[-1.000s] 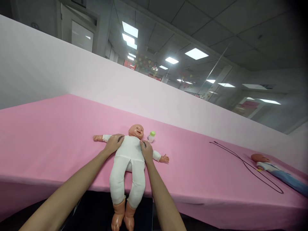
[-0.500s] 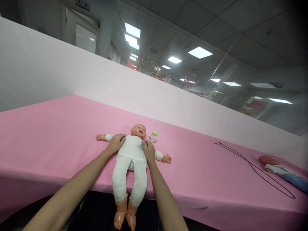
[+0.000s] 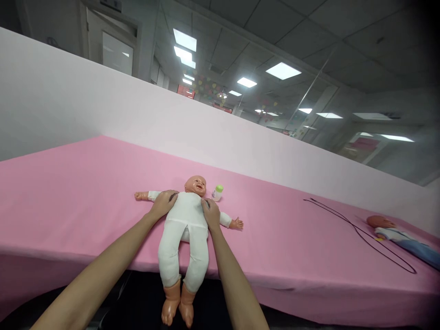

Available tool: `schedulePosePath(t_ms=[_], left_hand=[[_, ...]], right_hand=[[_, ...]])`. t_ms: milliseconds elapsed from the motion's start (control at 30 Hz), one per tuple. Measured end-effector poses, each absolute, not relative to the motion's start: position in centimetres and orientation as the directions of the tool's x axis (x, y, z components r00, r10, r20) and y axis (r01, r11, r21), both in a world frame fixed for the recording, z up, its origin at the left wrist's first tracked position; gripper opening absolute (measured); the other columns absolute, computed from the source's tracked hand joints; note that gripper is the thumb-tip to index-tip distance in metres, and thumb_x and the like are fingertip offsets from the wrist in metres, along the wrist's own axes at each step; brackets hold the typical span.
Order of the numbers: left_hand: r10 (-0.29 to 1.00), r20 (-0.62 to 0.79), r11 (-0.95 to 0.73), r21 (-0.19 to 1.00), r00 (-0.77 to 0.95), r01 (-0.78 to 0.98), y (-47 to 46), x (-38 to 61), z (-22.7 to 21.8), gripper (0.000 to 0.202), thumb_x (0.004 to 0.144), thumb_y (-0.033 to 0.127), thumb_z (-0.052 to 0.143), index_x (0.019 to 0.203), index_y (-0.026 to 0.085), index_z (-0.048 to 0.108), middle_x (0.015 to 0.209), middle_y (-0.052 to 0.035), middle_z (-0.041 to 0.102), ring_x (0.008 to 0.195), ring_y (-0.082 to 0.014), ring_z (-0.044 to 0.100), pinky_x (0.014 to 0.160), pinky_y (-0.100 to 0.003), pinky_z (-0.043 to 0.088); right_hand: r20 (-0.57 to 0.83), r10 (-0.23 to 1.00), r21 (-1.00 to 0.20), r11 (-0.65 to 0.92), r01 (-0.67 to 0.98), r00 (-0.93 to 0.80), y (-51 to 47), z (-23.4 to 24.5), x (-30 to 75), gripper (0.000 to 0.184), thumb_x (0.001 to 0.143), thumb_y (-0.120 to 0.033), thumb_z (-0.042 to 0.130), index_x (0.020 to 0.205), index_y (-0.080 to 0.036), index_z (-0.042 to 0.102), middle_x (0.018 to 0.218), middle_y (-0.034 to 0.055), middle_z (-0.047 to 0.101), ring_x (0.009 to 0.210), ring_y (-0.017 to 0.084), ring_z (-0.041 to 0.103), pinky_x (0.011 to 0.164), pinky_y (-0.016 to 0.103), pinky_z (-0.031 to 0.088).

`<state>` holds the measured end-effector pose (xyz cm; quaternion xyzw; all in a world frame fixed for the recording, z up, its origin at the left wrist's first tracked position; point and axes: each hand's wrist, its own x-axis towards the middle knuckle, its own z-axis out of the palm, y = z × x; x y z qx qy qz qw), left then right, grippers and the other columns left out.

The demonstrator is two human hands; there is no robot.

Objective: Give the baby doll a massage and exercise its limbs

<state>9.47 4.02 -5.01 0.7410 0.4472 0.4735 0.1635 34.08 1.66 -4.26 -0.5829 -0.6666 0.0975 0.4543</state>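
Observation:
A baby doll (image 3: 187, 220) in a white suit lies on its back on the pink table (image 3: 85, 192), arms spread, legs hanging over the near edge. My left hand (image 3: 163, 205) grips the doll at its shoulder on the left side, fingers curled onto the cloth. On the other shoulder, my right hand (image 3: 210, 214) is closed the same way. A small baby bottle (image 3: 217, 192) with a green cap stands just right of the doll's head.
A black cable (image 3: 360, 233) runs across the table at the right. A second doll (image 3: 395, 236) in blue clothes lies at the far right. A pale partition wall (image 3: 206, 133) rises behind the table.
Both hands stay on the doll's shoulders. Only the view has shifted slightly; the doll has not visibly moved.

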Motion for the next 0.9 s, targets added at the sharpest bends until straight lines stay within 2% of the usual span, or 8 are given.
schedulePosePath(t_ms=[733,900], left_hand=[[0.807,0.568,-0.563,0.658,0.161,0.500,3.96,9.33,-5.06,0.036,0.098,0.031,0.045,0.108,0.020,0.078,0.113,-0.0091,0.080,0.103,-0.0276,0.073,0.096,-0.043,0.055],[0.808,0.568,-0.553,0.644,0.153,0.528,4.67,9.28,-5.71,0.037,0.098,0.030,0.046,0.114,0.018,0.077,0.118,-0.0113,0.078,0.108,-0.0286,0.072,0.100,-0.044,0.054]], right_hand=[[0.502,0.861,-0.659,0.321,0.681,0.080,1.68,-4.29,34.10,0.038,0.099,-0.050,0.046,0.101,-0.023,0.074,0.108,0.0071,0.078,0.104,0.027,0.067,0.093,0.038,0.048],[0.491,0.867,-0.664,0.312,0.680,0.082,1.90,-4.37,34.14,0.040,0.098,-0.053,0.047,0.101,-0.023,0.074,0.108,0.0078,0.077,0.104,0.028,0.067,0.092,0.039,0.047]])
